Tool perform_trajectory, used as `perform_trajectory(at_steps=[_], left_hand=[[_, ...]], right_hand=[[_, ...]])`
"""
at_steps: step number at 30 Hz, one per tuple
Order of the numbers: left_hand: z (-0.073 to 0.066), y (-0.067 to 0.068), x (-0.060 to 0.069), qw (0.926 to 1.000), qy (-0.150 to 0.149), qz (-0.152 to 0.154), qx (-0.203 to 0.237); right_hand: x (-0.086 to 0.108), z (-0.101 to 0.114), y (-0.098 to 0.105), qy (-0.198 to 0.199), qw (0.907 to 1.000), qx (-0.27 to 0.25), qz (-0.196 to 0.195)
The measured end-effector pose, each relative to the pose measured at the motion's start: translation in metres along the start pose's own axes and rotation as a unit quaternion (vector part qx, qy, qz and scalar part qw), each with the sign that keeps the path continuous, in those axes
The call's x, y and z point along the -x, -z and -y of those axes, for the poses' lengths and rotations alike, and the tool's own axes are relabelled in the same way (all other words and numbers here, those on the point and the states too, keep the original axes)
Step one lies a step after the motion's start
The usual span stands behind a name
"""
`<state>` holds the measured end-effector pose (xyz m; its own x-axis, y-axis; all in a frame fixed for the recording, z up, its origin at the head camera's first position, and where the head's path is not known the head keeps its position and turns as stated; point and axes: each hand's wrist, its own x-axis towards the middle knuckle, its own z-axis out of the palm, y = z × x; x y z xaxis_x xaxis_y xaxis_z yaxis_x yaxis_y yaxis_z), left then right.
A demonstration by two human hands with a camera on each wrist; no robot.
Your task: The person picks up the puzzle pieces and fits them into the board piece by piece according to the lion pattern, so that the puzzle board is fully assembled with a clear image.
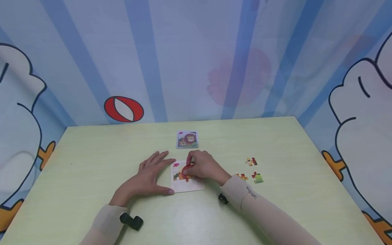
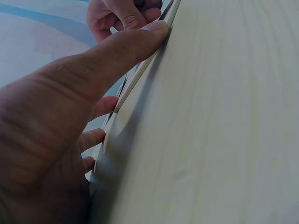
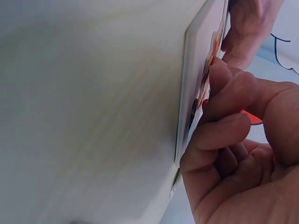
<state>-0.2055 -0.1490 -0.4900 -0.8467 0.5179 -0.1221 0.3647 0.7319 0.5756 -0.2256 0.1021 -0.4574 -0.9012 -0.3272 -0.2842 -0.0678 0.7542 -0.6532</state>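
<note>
While left hand [image 1: 146, 178], fingers spread, touches edge of puzzle board [image 1: 191, 187], right hand [image 1: 204, 166] pinches red piece [image 1: 185, 168] over board beneath; step apparently fitting; next move likely calls for aligning, pressing; loose pieces [image 1: 258, 178] beyond right wrist.

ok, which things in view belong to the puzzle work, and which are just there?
Puzzle work:
- white board, left hand at its edge
- red piece, pinched by right hand
- loose pieces
- lion card, probably the reference

Just there:
- printed backdrop
- black wrist devices
</note>
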Motion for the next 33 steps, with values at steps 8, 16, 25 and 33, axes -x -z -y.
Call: perform_trajectory(at_steps=[8, 16, 25, 33], left_hand=[[0.000, 0.000, 0.000, 1.0000, 0.000, 0.000, 0.003], [-0.001, 0.001, 0.000, 1.0000, 0.002, 0.001, 0.003], [0.000, 0.001, 0.001, 1.0000, 0.005, -0.003, 0.002], [-0.001, 0.000, 0.001, 1.0000, 0.005, -0.004, 0.002]], right_hand=[[-0.001, -0.004, 0.001, 0.001, 0.9998, -0.020, 0.002], [0.008, -0.011, 0.007, -0.010, 0.9978, -0.065, -0.011], [0.020, -0.028, 0.024, 0.012, 0.9940, -0.107, -0.022], [0.035, -0.045, 0.049, 0.002, 0.9939, -0.096, -0.055]])
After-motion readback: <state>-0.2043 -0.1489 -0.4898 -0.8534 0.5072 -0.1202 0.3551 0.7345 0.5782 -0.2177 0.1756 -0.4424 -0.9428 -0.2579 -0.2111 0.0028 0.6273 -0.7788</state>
